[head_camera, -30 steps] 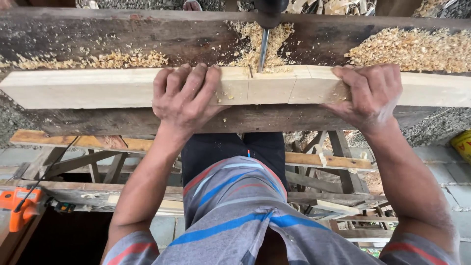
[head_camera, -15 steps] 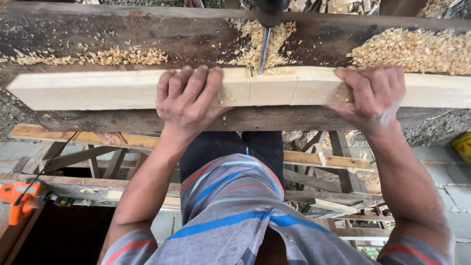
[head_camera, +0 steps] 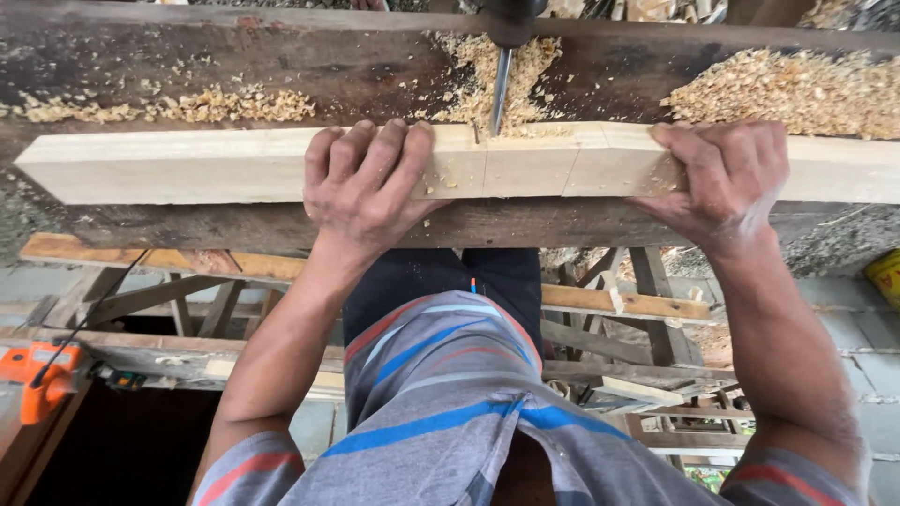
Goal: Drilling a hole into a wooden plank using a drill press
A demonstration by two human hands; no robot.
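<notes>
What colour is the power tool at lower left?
Orange power tool with a black cord, seen in the head view.

- Long pale squared timber beam (head_camera: 216,164): lies flat, lengthwise across the dark wooden table (head_camera: 187,66), w/ thin pencil lines across its top near mid.
- Fresh-cut, clean faces; shavings scattered on top.
- Both ends run past the hands; right end goes out of frame.
- Far edge sits at the metal bit (head_camera: 502,80).

under both hands lies a pale cream wooden plank (head_camera: 216,164). beyond the fingers, a dark brown stained workbench (head_camera: 187,66) carries golden-tan wood shavings (head_camera: 787,89). below the wrists, a grey shirt (head_camera: 450,412) striped blue and red; far left of the left hand, an orange power tool (head_camera: 42,379).
</notes>
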